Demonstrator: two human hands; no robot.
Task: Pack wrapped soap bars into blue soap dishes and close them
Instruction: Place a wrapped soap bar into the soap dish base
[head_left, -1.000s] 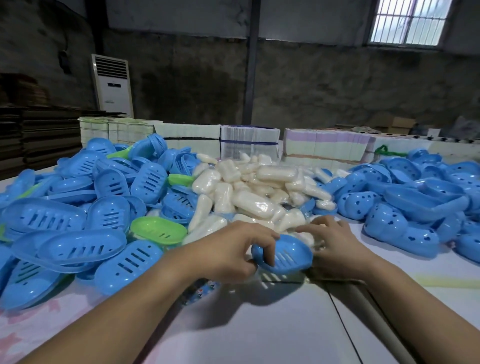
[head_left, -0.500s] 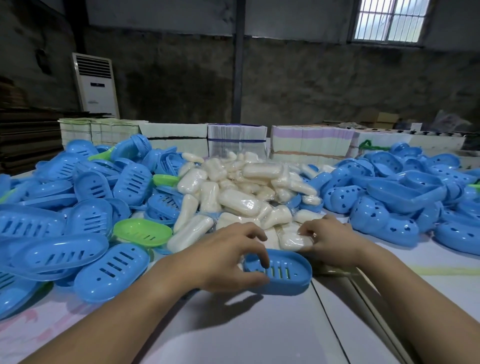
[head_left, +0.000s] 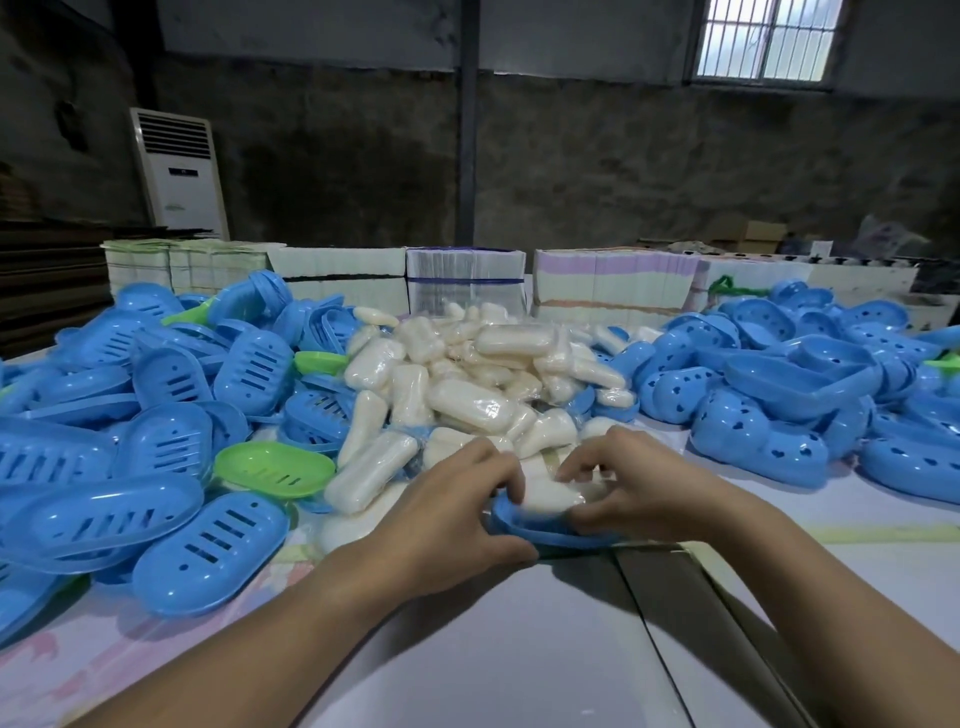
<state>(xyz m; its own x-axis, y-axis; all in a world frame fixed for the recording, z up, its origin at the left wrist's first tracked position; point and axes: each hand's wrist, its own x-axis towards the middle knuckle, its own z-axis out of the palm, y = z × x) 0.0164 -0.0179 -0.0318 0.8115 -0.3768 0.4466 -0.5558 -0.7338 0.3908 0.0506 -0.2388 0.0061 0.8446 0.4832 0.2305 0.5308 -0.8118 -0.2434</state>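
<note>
A blue soap dish (head_left: 545, 532) lies on the table at the near edge of the soap heap. A wrapped white soap bar (head_left: 548, 496) sits in it, blurred. My left hand (head_left: 457, 512) grips the dish's left end, fingers curled over its rim. My right hand (head_left: 644, 488) holds the soap bar from the right, fingers curled on its wrapper. Behind them rises a heap of wrapped soap bars (head_left: 483, 384).
Slotted blue dish halves (head_left: 156, 415) with a few green ones (head_left: 275, 470) pile up on the left. Blue halves with heart holes (head_left: 789, 400) pile up on the right. Stacked flat cartons (head_left: 462, 283) line the table's far edge. A dark seam (head_left: 670, 639) crosses the near tabletop.
My right hand has brought a wrapped soap bar from the heap into the blue dish. My left hand stays on the dish's left end.
</note>
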